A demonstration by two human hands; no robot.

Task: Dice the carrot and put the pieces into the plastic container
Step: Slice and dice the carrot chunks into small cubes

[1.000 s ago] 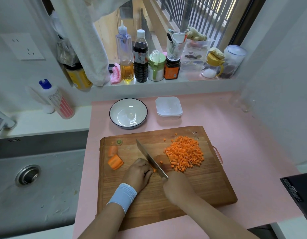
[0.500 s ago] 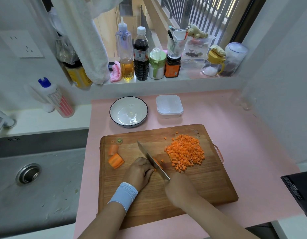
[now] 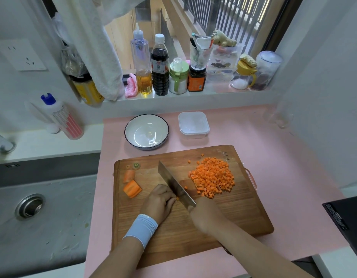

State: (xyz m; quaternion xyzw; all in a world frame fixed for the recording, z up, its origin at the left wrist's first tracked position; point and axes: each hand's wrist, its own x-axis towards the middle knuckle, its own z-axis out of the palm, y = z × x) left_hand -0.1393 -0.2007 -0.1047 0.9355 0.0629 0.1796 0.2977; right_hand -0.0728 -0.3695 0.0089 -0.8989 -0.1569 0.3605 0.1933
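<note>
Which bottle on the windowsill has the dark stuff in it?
The white-capped bottle, nearly full of dark liquid; the nozzle-topped bottle beside it holds yellow oil.

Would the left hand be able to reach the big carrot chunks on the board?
Probably yes. The chunks lie just left of the left hand with only bare board between; the knife is on its other side. It must first drop the small piece it holds.

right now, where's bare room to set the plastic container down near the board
Bare pink counter right of the cutting board, up to the wall. Bare wood at the board's near right corner. Crowded: the windowsill of bottles and the diced carrot pile.
</note>
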